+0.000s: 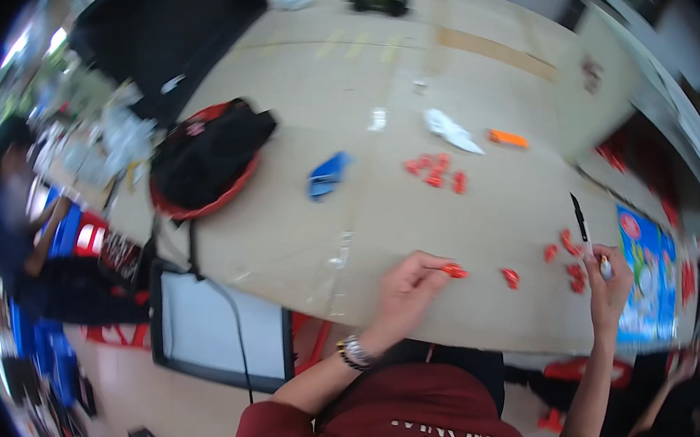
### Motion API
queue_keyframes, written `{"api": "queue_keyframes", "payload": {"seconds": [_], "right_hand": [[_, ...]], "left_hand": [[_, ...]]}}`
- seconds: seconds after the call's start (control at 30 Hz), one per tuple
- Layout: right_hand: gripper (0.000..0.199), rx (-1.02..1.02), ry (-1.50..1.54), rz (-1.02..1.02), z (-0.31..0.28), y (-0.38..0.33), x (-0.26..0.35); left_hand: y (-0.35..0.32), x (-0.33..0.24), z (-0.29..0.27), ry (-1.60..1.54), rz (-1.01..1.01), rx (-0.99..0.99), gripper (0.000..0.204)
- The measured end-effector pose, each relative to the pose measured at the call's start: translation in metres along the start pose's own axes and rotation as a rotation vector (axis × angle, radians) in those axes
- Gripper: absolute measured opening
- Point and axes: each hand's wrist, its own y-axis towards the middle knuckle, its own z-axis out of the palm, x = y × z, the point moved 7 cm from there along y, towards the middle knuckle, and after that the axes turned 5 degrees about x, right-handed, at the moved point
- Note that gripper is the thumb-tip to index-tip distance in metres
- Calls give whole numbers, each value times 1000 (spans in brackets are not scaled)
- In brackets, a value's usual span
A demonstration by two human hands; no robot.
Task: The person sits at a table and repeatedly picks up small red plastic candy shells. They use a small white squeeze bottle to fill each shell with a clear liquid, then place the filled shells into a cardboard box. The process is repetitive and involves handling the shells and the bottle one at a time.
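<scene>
Red piece: one small red piece [454, 271], pinched at the fingertips of the left hand above the near part of the bench [285, 242]. It is the centre of the clock; 12 points away from the wearer.
Left hand: the left hand [414, 284] grasps this piece between thumb and forefinger.
Right hand: the right hand [608, 278], at 3 o'clock, is closed around a slim tool [580, 217] with a dark, blade-like tip pointing to 12. A white part also shows in the grip; whether it belongs to the tool cannot be told.
Step in hand: judged to be handling of a single piece, with tool and piece well apart.
Next move: any contact between them would call for a firm pinch and a tip kept clear of the left fingers.
Loose red pieces: one [511, 277] at 3 o'clock; a group [574, 271] beside the right hand; another group [434, 172] at 12.
Bench surface: beige, with strips of tape. White item [451, 131] at 12, orange block [507, 137] at 1, blue item [329, 176] between 10 and 11, blue printed sheet [650, 274] at 3.
Red basket: red basket [229, 201] at 10, holding black cloth [213, 152].
Room: another person [9, 218] stands between 9 and 10; framed panel [225, 323] near 9, below bench level.
</scene>
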Motion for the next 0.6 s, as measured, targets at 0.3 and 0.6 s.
{"api": "queue_keyframes", "payload": {"seconds": [0.3, 0.6], "right_hand": [[20, 163, -1, -143, 97, 251, 102], [18, 197, 206, -223, 59, 173, 127]], "left_hand": [[81, 15, 59, -330, 341, 149, 14], [91, 16, 61, -396, 345, 116, 14]]}}
